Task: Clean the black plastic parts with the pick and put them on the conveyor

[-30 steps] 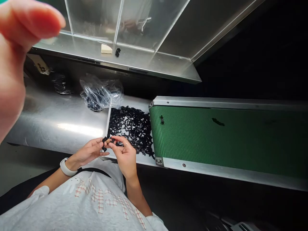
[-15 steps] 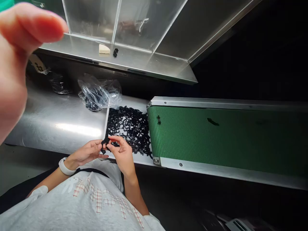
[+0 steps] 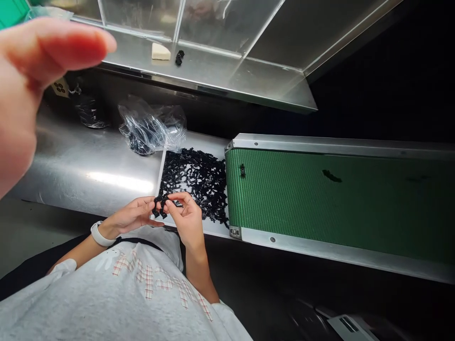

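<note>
At the near left corner of a white tray, my left hand pinches a small black plastic part between thumb and fingers. Close beside it, my right hand grips another small black plastic part by its fingertips. The two curved parts are side by side; I cannot tell whether they touch. Loose black parts lie spread in the tray just beyond my hands.
A green conveyor belt adjoins the tray's right side, carrying a few black pieces. Clear plastic bags lie behind the tray. A cream block and a black part sit on the metal shelf. Another person's blurred hand looms close at left.
The black parts in my hands were bunched together and now show as two pieces side by side. The camera view has shifted slightly; the blurred hand reaches further right.
</note>
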`<state>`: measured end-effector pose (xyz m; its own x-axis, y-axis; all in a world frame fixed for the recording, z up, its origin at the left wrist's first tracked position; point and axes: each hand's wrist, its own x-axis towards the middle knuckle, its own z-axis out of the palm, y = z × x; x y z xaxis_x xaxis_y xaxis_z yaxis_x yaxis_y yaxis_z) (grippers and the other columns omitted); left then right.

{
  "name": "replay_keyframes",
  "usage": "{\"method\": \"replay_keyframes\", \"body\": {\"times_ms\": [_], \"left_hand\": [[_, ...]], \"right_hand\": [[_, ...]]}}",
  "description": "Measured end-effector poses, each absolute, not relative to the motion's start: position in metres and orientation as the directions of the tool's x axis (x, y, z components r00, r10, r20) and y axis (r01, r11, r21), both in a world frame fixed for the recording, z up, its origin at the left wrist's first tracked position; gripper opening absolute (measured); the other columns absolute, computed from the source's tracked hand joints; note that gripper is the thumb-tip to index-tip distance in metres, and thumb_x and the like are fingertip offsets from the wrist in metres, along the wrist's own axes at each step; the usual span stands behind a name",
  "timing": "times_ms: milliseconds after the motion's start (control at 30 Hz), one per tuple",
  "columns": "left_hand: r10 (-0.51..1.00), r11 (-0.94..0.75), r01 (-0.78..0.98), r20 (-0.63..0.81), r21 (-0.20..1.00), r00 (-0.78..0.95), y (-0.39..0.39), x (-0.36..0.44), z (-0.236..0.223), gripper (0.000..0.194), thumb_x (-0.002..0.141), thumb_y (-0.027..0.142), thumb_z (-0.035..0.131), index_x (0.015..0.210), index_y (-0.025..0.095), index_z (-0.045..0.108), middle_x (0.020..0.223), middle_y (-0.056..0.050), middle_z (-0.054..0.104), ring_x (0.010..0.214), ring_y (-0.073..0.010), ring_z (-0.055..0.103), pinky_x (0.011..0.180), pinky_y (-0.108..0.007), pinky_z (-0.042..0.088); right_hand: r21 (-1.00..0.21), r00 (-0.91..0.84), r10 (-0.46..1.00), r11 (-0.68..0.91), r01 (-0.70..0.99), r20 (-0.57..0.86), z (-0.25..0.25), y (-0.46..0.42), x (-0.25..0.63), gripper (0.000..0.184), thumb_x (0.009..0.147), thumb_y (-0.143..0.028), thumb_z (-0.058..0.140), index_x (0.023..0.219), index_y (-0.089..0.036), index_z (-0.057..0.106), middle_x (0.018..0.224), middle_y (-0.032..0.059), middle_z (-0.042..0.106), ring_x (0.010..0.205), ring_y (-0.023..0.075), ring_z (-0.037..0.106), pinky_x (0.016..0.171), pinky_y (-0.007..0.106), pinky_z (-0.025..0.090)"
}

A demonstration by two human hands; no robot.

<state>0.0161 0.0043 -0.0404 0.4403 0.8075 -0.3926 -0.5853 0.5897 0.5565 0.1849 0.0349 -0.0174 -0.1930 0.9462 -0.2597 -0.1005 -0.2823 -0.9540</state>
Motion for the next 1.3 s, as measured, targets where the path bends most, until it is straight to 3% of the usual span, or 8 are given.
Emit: {"method": "replay_keyframes", "body": {"times_ms": [200,433,667,867,967,1067,1167,1300], "left_hand": [[0.797,0.604,-0.605,-0.378,0.519,0.471,0.004,0.017,-0.040,0.030,0.080,0.044,0.082,0.088,0.016,0.073,0.099,-0.006,0.066,0.097,-0.0178,0.060,0.090,-0.044,0.061],[0.786,0.617,-0.627,-0.393,0.475,0.477,0.003,0.018,-0.036,0.033,0.078,0.046,0.083,0.089,0.016,0.072,0.096,-0.005,0.065,0.091,-0.0145,0.059,0.087,-0.041,0.064],[0.801,0.598,-0.658,-0.364,0.457,0.475,0.002,0.018,-0.030,0.026,0.083,0.041,0.080,0.089,0.017,0.072,0.098,-0.005,0.068,0.091,-0.0149,0.062,0.087,-0.042,0.064],[0.789,0.615,-0.661,-0.352,0.430,0.504,-0.001,0.019,-0.029,0.025,0.082,0.040,0.081,0.088,0.017,0.073,0.097,-0.004,0.071,0.087,-0.0158,0.065,0.086,-0.046,0.064],[0.783,0.622,-0.666,-0.364,0.413,0.505,-0.003,0.020,-0.027,0.024,0.083,0.040,0.080,0.087,0.017,0.073,0.099,-0.005,0.071,0.091,-0.0180,0.066,0.085,-0.046,0.064],[0.797,0.600,-0.692,-0.380,0.402,0.470,-0.004,0.023,-0.021,0.021,0.084,0.038,0.079,0.085,0.018,0.072,0.104,-0.005,0.068,0.103,-0.0219,0.064,0.086,-0.047,0.064],[0.811,0.564,-0.721,-0.434,0.403,0.392,-0.005,0.027,-0.012,0.022,0.083,0.040,0.080,0.087,0.020,0.072,0.103,-0.004,0.066,0.105,-0.0218,0.061,0.086,-0.048,0.063],[0.825,0.530,-0.730,-0.464,0.433,0.324,-0.008,0.034,0.000,0.028,0.080,0.046,0.081,0.085,0.020,0.070,0.099,-0.004,0.065,0.101,-0.0203,0.059,0.083,-0.046,0.064]], "right_hand": [[-0.947,-0.256,0.924,-0.313,-0.078,-0.284,-0.012,0.038,0.189,0.028,0.075,-0.044,0.081,0.083,-0.022,0.066,0.070,-0.0034,0.067,0.054,0.0101,0.064,0.055,0.024,0.059],[-0.940,-0.328,0.896,-0.336,-0.064,-0.299,-0.007,0.039,0.192,0.029,0.077,-0.044,0.080,0.087,-0.023,0.063,0.074,-0.0029,0.068,0.064,0.0144,0.071,0.070,0.033,0.067],[-0.958,-0.316,0.921,-0.270,-0.101,-0.226,-0.005,0.039,0.190,0.029,0.078,-0.046,0.079,0.089,-0.023,0.067,0.079,-0.0011,0.068,0.068,0.0154,0.071,0.066,0.031,0.065],[-0.948,-0.335,0.907,-0.302,-0.096,-0.255,-0.007,0.038,0.188,0.031,0.079,-0.051,0.077,0.082,-0.023,0.063,0.071,-0.0038,0.061,0.058,0.0119,0.062,0.061,0.029,0.060],[-0.951,-0.314,0.917,-0.291,-0.107,-0.246,-0.009,0.038,0.191,0.033,0.080,-0.053,0.075,0.092,-0.023,0.066,0.074,-0.0041,0.058,0.055,0.0087,0.052,0.055,0.025,0.052],[-0.957,-0.250,0.952,-0.227,-0.179,-0.178,-0.008,0.036,0.197,0.035,0.089,-0.054,0.066,0.107,-0.024,0.070,0.079,-0.0034,0.052,0.056,0.0074,0.042,0.055,0.024,0.044],[-0.965,-0.186,0.980,-0.110,-0.239,-0.066,-0.001,0.033,0.204,0.033,0.098,-0.049,0.054,0.106,-0.025,0.075,0.082,-0.0005,0.051,0.064,0.0102,0.045,0.059,0.026,0.042],[-0.986,-0.122,0.980,0.147,-0.075,0.155,0.013,0.027,0.210,0.032,0.103,-0.041,0.051,0.098,-0.027,0.079,0.093,0.0042,0.058,0.085,0.0162,0.057,0.076,0.032,0.051]]}}
